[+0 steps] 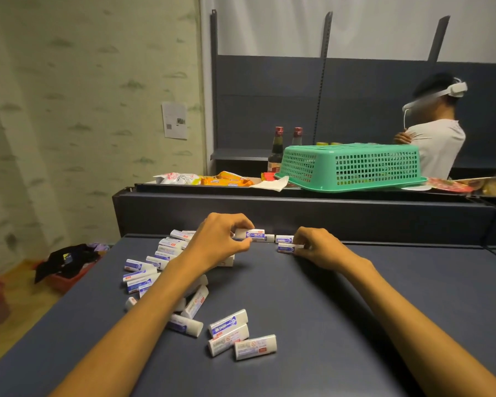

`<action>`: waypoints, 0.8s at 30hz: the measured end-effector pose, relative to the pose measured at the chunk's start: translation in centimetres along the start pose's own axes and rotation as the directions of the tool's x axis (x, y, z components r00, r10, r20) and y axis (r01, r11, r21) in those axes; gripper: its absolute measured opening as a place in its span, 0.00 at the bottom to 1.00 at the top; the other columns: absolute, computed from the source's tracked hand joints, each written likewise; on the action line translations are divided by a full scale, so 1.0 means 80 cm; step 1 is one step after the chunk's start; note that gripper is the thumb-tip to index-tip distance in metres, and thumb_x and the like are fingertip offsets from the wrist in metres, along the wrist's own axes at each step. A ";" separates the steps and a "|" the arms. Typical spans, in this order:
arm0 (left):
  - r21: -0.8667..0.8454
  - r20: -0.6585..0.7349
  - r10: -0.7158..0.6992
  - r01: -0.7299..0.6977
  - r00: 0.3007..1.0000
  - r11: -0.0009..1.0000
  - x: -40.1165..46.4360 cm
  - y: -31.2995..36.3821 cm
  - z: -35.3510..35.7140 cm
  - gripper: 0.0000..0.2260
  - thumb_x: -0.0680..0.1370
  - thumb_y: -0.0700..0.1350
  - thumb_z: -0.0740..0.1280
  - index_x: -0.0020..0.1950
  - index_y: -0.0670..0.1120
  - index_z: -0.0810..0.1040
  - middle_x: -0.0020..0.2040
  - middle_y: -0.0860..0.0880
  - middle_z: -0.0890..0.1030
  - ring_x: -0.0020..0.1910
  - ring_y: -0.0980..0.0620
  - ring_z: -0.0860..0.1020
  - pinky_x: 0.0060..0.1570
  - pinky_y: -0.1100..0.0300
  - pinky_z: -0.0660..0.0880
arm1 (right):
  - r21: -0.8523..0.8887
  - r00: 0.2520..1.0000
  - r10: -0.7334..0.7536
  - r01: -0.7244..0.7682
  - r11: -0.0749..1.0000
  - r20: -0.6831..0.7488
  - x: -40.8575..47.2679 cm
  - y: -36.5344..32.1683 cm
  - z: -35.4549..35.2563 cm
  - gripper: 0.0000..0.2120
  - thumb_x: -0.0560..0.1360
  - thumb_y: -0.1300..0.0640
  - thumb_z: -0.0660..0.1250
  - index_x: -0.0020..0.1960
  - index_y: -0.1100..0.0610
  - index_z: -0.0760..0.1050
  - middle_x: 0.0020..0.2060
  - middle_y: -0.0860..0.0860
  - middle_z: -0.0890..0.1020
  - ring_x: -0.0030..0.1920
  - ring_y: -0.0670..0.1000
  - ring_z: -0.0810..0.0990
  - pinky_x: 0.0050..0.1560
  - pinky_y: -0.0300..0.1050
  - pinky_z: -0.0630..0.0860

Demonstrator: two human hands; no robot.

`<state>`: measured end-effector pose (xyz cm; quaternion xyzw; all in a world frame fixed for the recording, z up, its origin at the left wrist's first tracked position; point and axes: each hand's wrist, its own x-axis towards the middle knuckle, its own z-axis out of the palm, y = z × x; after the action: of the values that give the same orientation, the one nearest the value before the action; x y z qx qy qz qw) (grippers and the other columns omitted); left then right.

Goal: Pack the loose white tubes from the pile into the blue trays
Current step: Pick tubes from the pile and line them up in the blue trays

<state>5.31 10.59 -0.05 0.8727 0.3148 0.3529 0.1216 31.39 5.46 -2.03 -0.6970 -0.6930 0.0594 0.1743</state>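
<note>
Several white tubes with blue and red print lie in a loose pile [155,270] on the dark blue-grey tabletop [312,296], left of centre and partly under my left forearm. Three more tubes [235,335] lie close to me. My left hand [221,242] pinches one tube [254,234] and holds it just above another tube [265,239] at the table's far edge. My right hand [318,247] pinches the end of a tube [285,247] lying in front of one more tube [284,239]. No blue tray is in view.
A dark raised ledge [298,213] borders the table's far edge. Behind it stand an upturned green basket [352,166], snack packets [226,179] and sauce bottles [277,150]. A person in a headset [433,133] stands at the back right. A red bin with dark clothes [66,265] sits on the floor.
</note>
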 end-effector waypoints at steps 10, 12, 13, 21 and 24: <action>-0.003 -0.017 0.032 -0.032 0.999 0.999 0.004 -0.005 0.000 0.10 0.71 0.45 0.74 0.52 0.52 0.82 0.46 0.55 0.84 0.43 0.56 0.81 0.45 0.55 0.81 | 0.689 0.990 0.066 0.041 0.724 -0.128 -0.007 0.002 -0.014 0.08 0.77 0.60 0.68 0.56 0.55 0.79 0.46 0.54 0.85 0.47 0.52 0.84 0.55 0.50 0.81; -0.008 -0.023 0.038 -0.038 0.999 0.999 0.005 -0.005 0.001 0.10 0.71 0.45 0.74 0.52 0.52 0.82 0.46 0.55 0.84 0.43 0.57 0.81 0.45 0.55 0.81 | 0.726 0.987 0.074 0.054 0.686 -0.143 -0.006 -0.001 -0.013 0.12 0.76 0.62 0.69 0.58 0.54 0.76 0.47 0.56 0.83 0.48 0.54 0.84 0.54 0.52 0.81; -0.010 -0.026 0.039 -0.040 0.999 0.999 0.005 -0.005 0.001 0.10 0.71 0.45 0.74 0.52 0.52 0.82 0.46 0.55 0.84 0.43 0.57 0.81 0.45 0.56 0.81 | 0.746 0.982 0.100 0.053 0.664 -0.159 -0.005 -0.002 -0.013 0.12 0.75 0.63 0.70 0.57 0.55 0.74 0.46 0.57 0.83 0.48 0.55 0.84 0.53 0.53 0.81; -0.016 -0.040 0.045 -0.046 0.998 0.999 0.002 -0.007 0.003 0.10 0.72 0.45 0.73 0.53 0.51 0.82 0.46 0.55 0.84 0.43 0.57 0.81 0.45 0.57 0.81 | 0.754 0.969 0.064 0.142 0.641 -0.238 -0.010 -0.016 -0.021 0.06 0.75 0.61 0.71 0.50 0.53 0.77 0.44 0.53 0.84 0.45 0.50 0.83 0.47 0.43 0.78; -0.025 -0.045 0.049 -0.050 0.998 0.998 0.002 -0.007 0.004 0.10 0.72 0.46 0.73 0.53 0.51 0.82 0.46 0.55 0.84 0.43 0.57 0.81 0.45 0.57 0.81 | 0.743 0.974 0.018 0.162 0.649 -0.227 -0.016 -0.023 -0.025 0.09 0.78 0.59 0.67 0.57 0.52 0.79 0.45 0.53 0.84 0.45 0.48 0.83 0.44 0.41 0.79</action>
<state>5.34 11.13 -0.42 0.8705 0.2913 0.3790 0.1171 30.29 3.87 0.24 -0.5345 -0.6092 0.2607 0.5246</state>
